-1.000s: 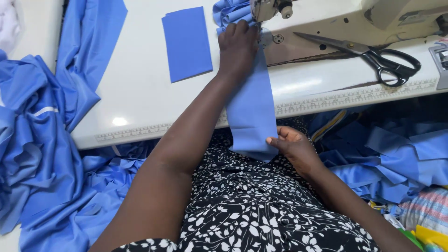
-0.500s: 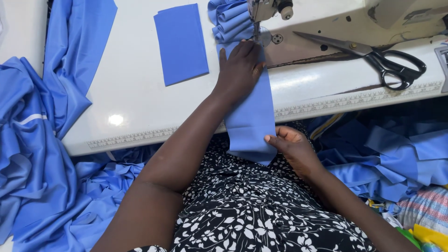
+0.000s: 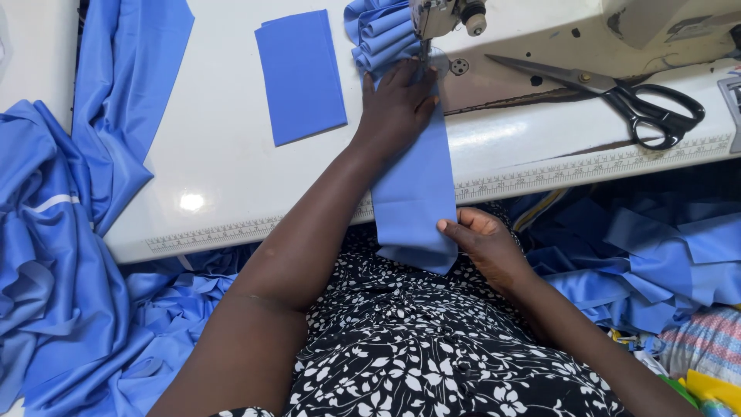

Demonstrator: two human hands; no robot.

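A long blue fabric strip (image 3: pixel 417 193) runs from the sewing machine's needle area (image 3: pixel 426 48) over the table edge to my lap. My left hand (image 3: pixel 395 108) lies flat on the strip just before the needle, pressing it to the white table (image 3: pixel 216 154). My right hand (image 3: pixel 482 243) pinches the strip's lower right edge below the table edge. Behind the needle, the sewn part bunches in blue pleats (image 3: pixel 382 35).
A folded blue fabric rectangle (image 3: pixel 301 73) lies on the table to the left. Black-handled scissors (image 3: pixel 625 96) rest on the machine bed at right. Blue cloth piles (image 3: pixel 62 255) hang at left and more blue cloth (image 3: pixel 656 262) at right.
The view has shifted slightly. My left hand has stayed on the strip near the needle, and my right hand keeps its hold on the lower edge.
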